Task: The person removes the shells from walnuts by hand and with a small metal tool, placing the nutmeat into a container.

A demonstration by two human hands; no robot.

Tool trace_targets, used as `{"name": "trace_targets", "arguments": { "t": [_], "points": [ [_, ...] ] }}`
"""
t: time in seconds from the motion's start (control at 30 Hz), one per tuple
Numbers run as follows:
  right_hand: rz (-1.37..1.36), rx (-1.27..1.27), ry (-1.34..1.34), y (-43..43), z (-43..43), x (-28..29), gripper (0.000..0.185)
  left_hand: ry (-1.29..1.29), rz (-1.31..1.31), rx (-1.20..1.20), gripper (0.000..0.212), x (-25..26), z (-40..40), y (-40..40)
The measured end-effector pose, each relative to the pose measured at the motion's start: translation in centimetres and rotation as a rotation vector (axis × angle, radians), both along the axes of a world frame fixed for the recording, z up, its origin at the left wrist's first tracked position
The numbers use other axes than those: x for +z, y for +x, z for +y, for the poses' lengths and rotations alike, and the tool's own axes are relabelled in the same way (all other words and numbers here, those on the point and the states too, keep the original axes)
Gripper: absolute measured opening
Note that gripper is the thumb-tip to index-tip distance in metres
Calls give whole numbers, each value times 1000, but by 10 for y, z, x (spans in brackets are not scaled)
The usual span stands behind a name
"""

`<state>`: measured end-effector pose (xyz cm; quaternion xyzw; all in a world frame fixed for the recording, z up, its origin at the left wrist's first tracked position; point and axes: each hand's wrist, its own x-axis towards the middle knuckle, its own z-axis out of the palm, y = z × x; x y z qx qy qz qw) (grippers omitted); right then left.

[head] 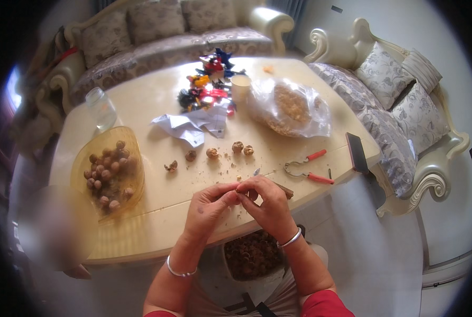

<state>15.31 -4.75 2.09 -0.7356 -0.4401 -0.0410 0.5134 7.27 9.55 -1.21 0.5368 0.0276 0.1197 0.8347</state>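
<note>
Above the front edge of the table, my left hand and my right hand meet at the fingertips. They pinch a small walnut piece, mostly covered by the fingers. Behind my right hand shows a knife, its blade tip on one side and its brown handle on the other; whether it is held or lying there I cannot tell. Several cracked walnuts and a broken shell sit beyond my hands among crumbs. A red-handled nutcracker lies to the right, its handles spread.
A yellow basket at left holds whole walnuts. Below the table edge stands a bin of shells. Farther back are a glass jar, papers, toys, a paper cup and a bag of kernels. A phone lies at right.
</note>
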Motion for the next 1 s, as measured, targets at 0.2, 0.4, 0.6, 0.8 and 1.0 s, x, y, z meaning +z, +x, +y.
{"name": "trace_targets", "arguments": {
  "t": [0.2,0.4,0.6,0.8,1.0],
  "points": [
    [-4,-9,16,3,-1,-4,17,108,-3,1,26,-2,-2,-1],
    [-72,11,-14,7,-3,-6,15,113,29,9,26,-1,-3,-1],
    [-81,10,-52,7,-5,-4,14,123,23,4,25,-3,-2,-1],
    [37,28,-34,8,-4,-6,12,118,4,3,26,-3,-3,-1],
    [-117,-32,3,5,1,-13,12,18,39,-10,29,1,-3,-2]
  ]
}}
